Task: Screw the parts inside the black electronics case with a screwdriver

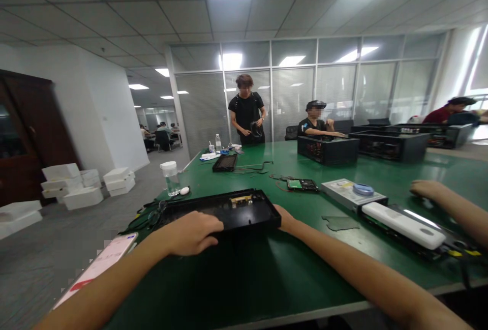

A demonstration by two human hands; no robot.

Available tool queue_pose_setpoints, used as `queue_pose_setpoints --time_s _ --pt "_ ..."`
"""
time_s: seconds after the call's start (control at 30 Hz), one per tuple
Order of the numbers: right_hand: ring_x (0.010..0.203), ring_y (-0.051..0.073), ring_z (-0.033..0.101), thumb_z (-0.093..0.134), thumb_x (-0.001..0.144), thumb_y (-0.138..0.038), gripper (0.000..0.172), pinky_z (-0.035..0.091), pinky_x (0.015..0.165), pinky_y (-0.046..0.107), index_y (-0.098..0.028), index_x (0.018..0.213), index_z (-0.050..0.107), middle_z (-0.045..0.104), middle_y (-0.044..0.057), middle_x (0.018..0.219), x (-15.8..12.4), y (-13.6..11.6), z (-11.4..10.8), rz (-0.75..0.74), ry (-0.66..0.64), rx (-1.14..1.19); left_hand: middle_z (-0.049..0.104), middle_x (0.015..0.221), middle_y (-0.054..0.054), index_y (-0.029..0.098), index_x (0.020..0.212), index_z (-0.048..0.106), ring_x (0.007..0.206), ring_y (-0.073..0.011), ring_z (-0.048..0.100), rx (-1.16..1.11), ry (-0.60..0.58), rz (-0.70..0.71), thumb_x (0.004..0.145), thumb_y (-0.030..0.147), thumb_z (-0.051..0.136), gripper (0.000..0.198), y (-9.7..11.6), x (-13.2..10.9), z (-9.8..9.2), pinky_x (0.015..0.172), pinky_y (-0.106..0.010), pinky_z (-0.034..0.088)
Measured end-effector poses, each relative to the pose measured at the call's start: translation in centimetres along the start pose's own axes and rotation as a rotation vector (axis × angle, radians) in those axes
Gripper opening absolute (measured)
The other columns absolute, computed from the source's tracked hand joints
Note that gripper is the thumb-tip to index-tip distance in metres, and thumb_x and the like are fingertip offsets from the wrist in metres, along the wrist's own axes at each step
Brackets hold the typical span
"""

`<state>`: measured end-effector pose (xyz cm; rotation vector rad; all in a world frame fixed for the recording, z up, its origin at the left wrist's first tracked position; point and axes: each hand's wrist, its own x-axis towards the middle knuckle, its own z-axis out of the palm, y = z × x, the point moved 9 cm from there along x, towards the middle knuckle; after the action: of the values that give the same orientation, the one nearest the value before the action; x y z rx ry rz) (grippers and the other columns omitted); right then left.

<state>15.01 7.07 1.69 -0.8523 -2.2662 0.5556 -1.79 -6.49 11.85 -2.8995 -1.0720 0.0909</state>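
A shallow black rectangular casing [217, 210], perhaps part of a computer case, is held in front of me with its near side raised above the green table [236, 289]. Fingers of my left hand [192, 232] curl over its near edge, thumb on the outside. At the casing's right end, my right hand [286, 219] grips the corner, its fingers mostly hidden behind it. Inside the casing, toward the far side, lies a small brass-coloured piece [241, 200]. Glasses and dark cables [147, 215] lie by its left end.
To the left are a phone [101, 266] and a clear jar [171, 180]. A circuit board [302, 185], a metal drive [348, 191] and a white device [403, 225] lie rightward. Another person's hand [429, 189] rests at far right. Black computer cases [328, 149] and two people are beyond.
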Motion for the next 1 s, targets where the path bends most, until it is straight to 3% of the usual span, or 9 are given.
queue_pose_setpoints --time_s 0.1,0.23,0.3,0.4,0.53,0.67,0.8,0.87,1.0 --pt "0.111 0.021 0.045 0.054 0.073 -0.021 0.037 0.033 0.095 0.034 -0.022 0.11 0.056 0.049 0.005 0.124 -0.8 0.0 -0.5 -0.13 -0.091 -0.142 0.058 0.087 -0.002 0.02 0.092 0.054 0.079 -0.0164 0.054 -0.029 -0.046 -0.002 0.084 0.027 0.046 0.013 1.0 -1.8 2.4 0.07 -0.025 0.037" --pt "0.112 0.023 0.041 0.054 0.07 -0.013 0.044 0.027 0.098 0.04 -0.022 0.113 0.055 0.041 0.007 0.132 -2.1 1.9 -3.5 -0.124 -0.014 -0.331 0.058 0.086 -0.001 0.021 0.088 0.053 0.079 -0.0158 0.055 -0.044 -0.062 -0.022 0.084 0.024 0.045 0.01 1.9 -3.3 5.2 0.069 -0.025 0.037" --pt "0.11 0.024 0.042 0.053 0.069 -0.009 0.039 0.027 0.097 0.041 -0.022 0.106 0.059 0.046 0.008 0.126 -2.4 3.3 -4.5 -0.086 0.015 -0.422 0.058 0.086 -0.001 0.021 0.085 0.052 0.079 -0.0158 0.055 -0.037 -0.077 -0.035 0.083 0.024 0.045 0.008 2.3 -3.4 6.4 0.069 -0.025 0.038" --pt "0.103 0.023 0.047 0.05 0.07 -0.01 0.033 0.033 0.092 0.038 -0.02 0.099 0.063 0.056 0.009 0.112 -2.5 4.6 -4.3 -0.066 -0.049 -0.501 0.058 0.087 -0.001 0.021 0.085 0.052 0.079 -0.0162 0.056 -0.014 -0.092 -0.042 0.082 0.023 0.046 0.007 2.8 -3.0 7.5 0.069 -0.026 0.039" --pt "0.094 0.021 0.05 0.049 0.072 -0.012 0.027 0.036 0.087 0.034 -0.02 0.092 0.066 0.062 0.008 0.098 -2.3 5.2 -3.9 -0.055 -0.096 -0.518 0.058 0.088 -0.003 0.022 0.086 0.052 0.079 -0.0178 0.056 0.013 -0.109 -0.053 0.08 0.021 0.048 0.007 3.8 -2.7 8.1 0.068 -0.027 0.039" --pt "0.092 0.022 0.051 0.052 0.069 -0.013 0.022 0.035 0.087 0.034 -0.019 0.084 0.067 0.063 0.009 0.092 -2.2 6.0 -5.3 0.012 -0.045 -0.492 0.059 0.088 -0.002 0.023 0.086 0.053 0.079 -0.019 0.057 0.014 -0.125 -0.069 0.079 0.021 0.049 0.008 4.6 -3.1 8.6 0.068 -0.029 0.04" --pt "0.09 0.022 0.053 0.05 0.076 -0.024 0.022 0.037 0.083 0.034 -0.019 0.091 0.065 0.063 0.009 0.095 -2.7 6.9 -7.1 0.117 0.174 -0.298 0.061 0.086 -0.002 0.023 0.086 0.056 0.082 -0.0197 0.057 -0.024 -0.126 -0.125 0.076 0.023 0.054 0.01 3.0 -3.2 9.5 0.072 -0.029 0.04" --pt "0.082 0.021 0.056 0.045 0.08 -0.034 0.027 0.04 0.077 0.033 -0.018 0.089 0.064 0.065 0.008 0.09 -2.8 6.7 -6.9 0.149 0.257 -0.205 0.061 0.087 -0.002 0.023 0.086 0.058 0.083 -0.02 0.057 -0.04 -0.128 -0.144 0.074 0.026 0.057 0.012 1.6 -2.9 9.6 0.072 -0.029 0.04" --pt "0.053 0.013 0.052 0.04 0.083 -0.045 0.04 0.04 0.059 0.025 -0.016 0.07 0.063 0.062 0.002 0.06 -2.1 5.1 -3.3 0.152 0.149 -0.127 0.063 0.076 -0.001 0.022 0.081 0.064 0.073 -0.0183 0.058 -0.119 -0.211 -0.175 0.073 0.039 0.059 0.02 -1.0 -1.0 9.3 0.06 -0.024 0.041"
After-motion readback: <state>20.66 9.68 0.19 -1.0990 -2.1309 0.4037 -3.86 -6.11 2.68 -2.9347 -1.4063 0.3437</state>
